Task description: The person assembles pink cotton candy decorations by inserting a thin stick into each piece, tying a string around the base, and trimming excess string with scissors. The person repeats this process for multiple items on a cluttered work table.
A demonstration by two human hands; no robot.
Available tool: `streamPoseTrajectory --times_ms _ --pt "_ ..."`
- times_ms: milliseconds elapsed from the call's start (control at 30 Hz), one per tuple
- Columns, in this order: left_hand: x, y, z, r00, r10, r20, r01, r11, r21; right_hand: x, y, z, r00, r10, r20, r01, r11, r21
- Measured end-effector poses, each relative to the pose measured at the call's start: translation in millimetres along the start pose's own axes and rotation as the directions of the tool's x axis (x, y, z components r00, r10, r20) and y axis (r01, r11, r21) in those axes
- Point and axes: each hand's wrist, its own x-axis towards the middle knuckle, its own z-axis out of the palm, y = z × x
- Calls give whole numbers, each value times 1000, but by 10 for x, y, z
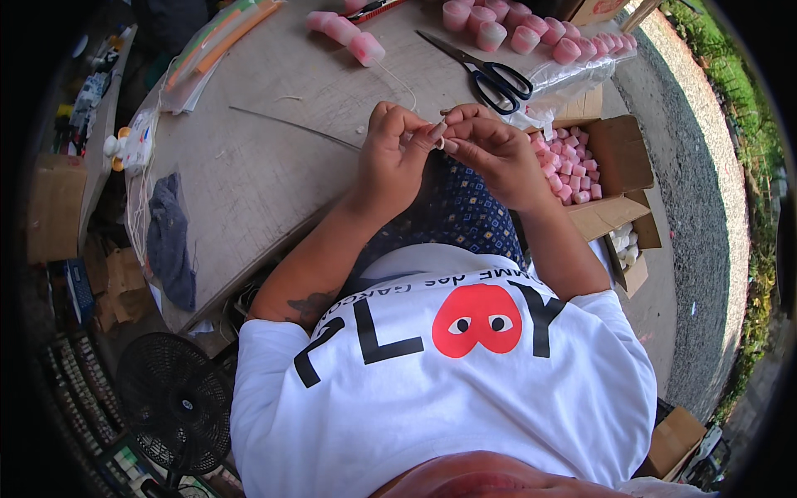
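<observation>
My left hand [394,158] and my right hand [496,158] meet above the near table edge, fingertips pinched close together. A thin white string [403,81] runs down from a short row of pink-and-white cylindrical pieces [366,49] to my fingers, which close on it; its end is too small to make out. A long thin metal rod [290,125] lies on the table, one end reaching my left wrist; whether that hand touches it is hidden. Beyond my right hand rest scissors with dark handles [501,87], blades pointing up and left.
Several pink cylinders [525,39] stand at the table's far right beside clear plastic [564,79]. A cardboard box [624,153] of small pink pieces [573,166] sits right of my right hand. A dark cloth [172,241] hangs at the left edge; a black fan [174,404] stands below.
</observation>
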Motion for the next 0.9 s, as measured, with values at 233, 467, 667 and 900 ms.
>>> streamPoseTrajectory --times_ms 233,467,667,900 --pt "54 26 -35 998 53 -15 -51 991 125 39 56 8 907 -421 -14 319 708 -630" --pt "82 -7 -123 1000 9 -26 -6 994 113 -17 49 -8 943 -324 -73 227 790 -570" --pt "62 60 -107 999 -38 15 36 995 98 -20 -119 53 955 -295 24 249 756 -606" --pt "101 85 -151 996 79 44 -85 982 166 -3 -102 80 937 -345 56 279 642 -714"
